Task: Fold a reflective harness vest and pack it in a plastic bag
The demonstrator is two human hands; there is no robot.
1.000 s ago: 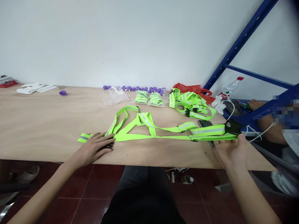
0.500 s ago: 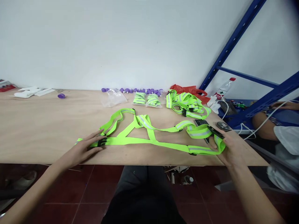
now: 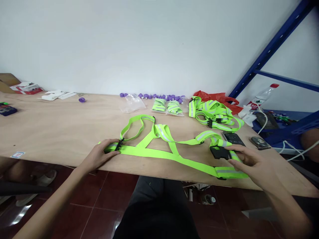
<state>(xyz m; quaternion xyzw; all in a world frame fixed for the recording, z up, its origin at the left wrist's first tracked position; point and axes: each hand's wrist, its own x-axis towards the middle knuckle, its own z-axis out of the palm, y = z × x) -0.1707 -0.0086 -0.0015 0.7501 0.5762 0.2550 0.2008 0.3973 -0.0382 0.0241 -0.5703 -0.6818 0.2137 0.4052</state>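
Observation:
A neon-yellow reflective harness (image 3: 149, 152) of grey-striped straps lies spread along the front of the table. My left hand (image 3: 101, 154) rests at its left end, thumb and fingers closed round the strap beside a black slider (image 3: 119, 144). At the other end my right hand (image 3: 249, 162) pinches a black plastic buckle (image 3: 220, 152) between thumb and fingers, a little above the table. Strap loops hang about this buckle, and part of the strap is hidden behind the right hand.
Behind lie a heap of similar straps (image 3: 211, 113), two bagged ones (image 3: 174, 108), purple caps (image 3: 149, 96), and a red bag (image 3: 221, 99). A phone-like timer (image 3: 233, 138) and a round metal object (image 3: 259, 142) lie near my right hand. A blue rack (image 3: 271, 43) stands right.
The view has swung left. My right hand has turned and brought the black buckle into plain sight. My left fingers have drawn together on the strap end.

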